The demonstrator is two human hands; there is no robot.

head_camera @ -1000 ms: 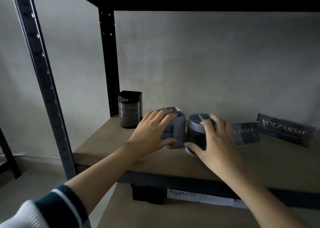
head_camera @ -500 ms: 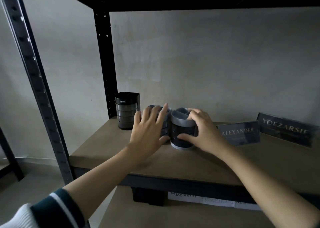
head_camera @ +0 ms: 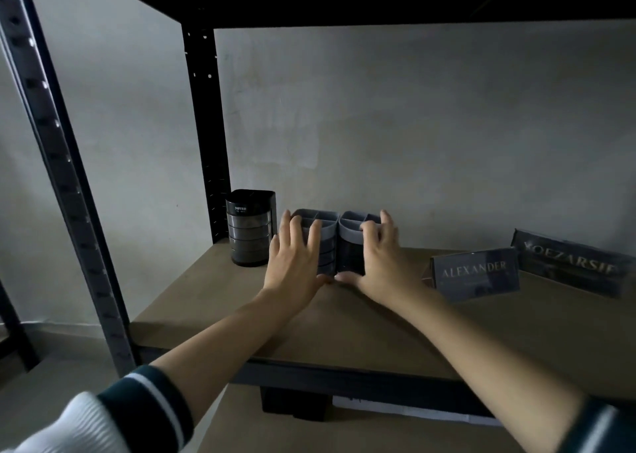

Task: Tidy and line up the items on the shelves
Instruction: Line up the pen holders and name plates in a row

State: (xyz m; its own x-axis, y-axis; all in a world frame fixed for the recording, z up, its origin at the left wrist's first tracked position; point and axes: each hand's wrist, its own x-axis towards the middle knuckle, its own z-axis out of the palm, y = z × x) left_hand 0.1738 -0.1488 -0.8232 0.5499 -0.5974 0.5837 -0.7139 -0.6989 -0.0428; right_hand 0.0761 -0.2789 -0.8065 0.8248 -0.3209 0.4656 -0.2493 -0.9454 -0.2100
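fingers of the left hand (head_camera: 296,263) lie spread and flat against the front of the left pen holder (head_camera: 318,232), thumb low at its base; those of the right hand (head_camera: 382,263) curl loosely over the front and right side of the right pen holder (head_camera: 354,235), thumb at its foot. neither hand is closed around anything, both just press. the two thumbs almost meet in front of the seam between the holders.

both grey holders stand upright and touching side by side on the wooden shelf (head_camera: 344,325), towards its back. their divided top compartments look empty, though the light is dim.

just left of them stands a black holder (head_camera: 250,227), near the rear post (head_camera: 206,125). to the right, well apart, a nameplate (head_camera: 476,273) reads alexander, and another nameplate (head_camera: 569,263) stands behind it, farther right, near the wall (head_camera: 413,125).
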